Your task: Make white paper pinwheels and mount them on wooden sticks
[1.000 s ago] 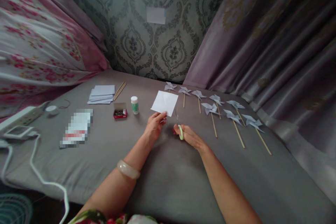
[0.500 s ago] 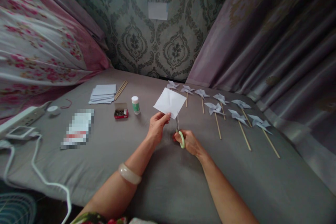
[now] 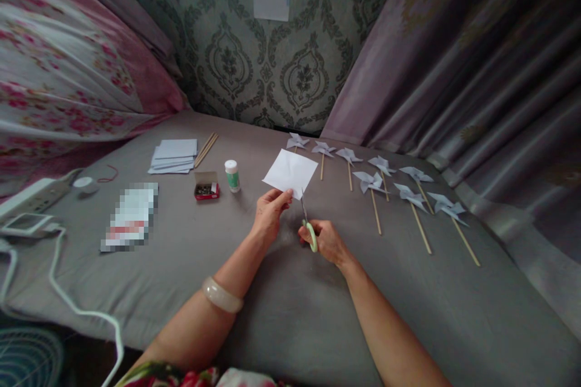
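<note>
My left hand point(image 3: 269, 213) pinches a square white sheet of paper point(image 3: 291, 170) by its near corner, thumb on top. The sheet is held above the grey bed surface. My right hand point(image 3: 327, 243) is closed round the pale green handles of a pair of scissors point(image 3: 311, 236). Their blades point up and away, at the lower right edge of the sheet near my left fingertips; whether they touch the paper I cannot tell. To the right lie several white paper pinwheels point(image 3: 370, 182) on wooden sticks.
A stack of white paper point(image 3: 175, 154) lies at the left beside wooden sticks point(image 3: 206, 150). Nearer stand a glue bottle point(image 3: 232, 176) and an open red box of small metal pieces point(image 3: 206, 188). At the far left are a blurred packet point(image 3: 131, 216), a power strip point(image 3: 34, 196) and a white cable point(image 3: 84, 314).
The whole view has shifted slightly, with the bed and wall appearing a little higher. Both hands keep their grips, and the paper sits at a slightly different angle against the scissors.
</note>
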Tool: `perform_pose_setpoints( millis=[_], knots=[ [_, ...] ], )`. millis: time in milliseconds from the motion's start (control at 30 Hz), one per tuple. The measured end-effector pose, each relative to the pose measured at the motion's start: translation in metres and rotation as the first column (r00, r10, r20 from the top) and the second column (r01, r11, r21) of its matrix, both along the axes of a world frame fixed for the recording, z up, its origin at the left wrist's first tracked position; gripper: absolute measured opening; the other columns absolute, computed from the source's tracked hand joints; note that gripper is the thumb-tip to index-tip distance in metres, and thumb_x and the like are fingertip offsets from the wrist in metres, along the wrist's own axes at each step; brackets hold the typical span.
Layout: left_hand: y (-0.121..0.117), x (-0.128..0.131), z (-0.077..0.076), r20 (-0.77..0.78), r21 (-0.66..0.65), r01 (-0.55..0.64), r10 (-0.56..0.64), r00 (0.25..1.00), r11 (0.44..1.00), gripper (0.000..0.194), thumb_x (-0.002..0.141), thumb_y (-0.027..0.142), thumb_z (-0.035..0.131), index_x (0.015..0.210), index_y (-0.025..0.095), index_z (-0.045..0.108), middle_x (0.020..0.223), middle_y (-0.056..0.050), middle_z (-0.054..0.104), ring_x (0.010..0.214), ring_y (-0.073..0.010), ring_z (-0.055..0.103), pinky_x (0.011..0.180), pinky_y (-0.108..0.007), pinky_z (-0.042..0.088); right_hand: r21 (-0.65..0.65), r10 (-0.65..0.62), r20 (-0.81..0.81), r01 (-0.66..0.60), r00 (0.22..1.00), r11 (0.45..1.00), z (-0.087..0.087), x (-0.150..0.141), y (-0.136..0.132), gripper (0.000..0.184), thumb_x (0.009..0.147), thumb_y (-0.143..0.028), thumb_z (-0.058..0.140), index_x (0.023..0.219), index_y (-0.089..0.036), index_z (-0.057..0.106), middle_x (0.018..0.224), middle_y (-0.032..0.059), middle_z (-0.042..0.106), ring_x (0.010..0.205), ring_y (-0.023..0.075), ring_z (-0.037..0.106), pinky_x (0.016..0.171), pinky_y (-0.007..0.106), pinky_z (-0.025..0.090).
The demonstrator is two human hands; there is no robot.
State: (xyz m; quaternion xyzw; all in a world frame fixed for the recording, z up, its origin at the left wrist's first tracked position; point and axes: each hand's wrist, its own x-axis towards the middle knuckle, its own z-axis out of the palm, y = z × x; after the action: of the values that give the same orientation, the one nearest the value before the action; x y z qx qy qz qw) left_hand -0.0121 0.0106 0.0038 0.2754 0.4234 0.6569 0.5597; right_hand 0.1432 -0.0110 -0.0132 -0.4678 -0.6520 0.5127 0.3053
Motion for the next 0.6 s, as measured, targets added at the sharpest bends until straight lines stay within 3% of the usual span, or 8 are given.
perform_pose_setpoints(
  millis=[600],
  knots=[
    [-0.0033,0.0006,0.0015,-0.015,-0.001,0.050,-0.051,0.999,0.999,0.029,0.056,0.038,0.082,0.068,0.015,0.068,0.066,-0.004,0.067,0.060,-0.0120,0.057,0.062,-0.025,0.042,-0.072,-0.043,-0.032,0.041,0.999,0.997,0.0035,-0.0019,-0.0007,0.045,0.061,-0.058,0.073,0.054,-0.016,0.058,0.049,-0.0005,0.055,0.046,0.0102,0.043,0.045,0.024,0.031]
  ],
)
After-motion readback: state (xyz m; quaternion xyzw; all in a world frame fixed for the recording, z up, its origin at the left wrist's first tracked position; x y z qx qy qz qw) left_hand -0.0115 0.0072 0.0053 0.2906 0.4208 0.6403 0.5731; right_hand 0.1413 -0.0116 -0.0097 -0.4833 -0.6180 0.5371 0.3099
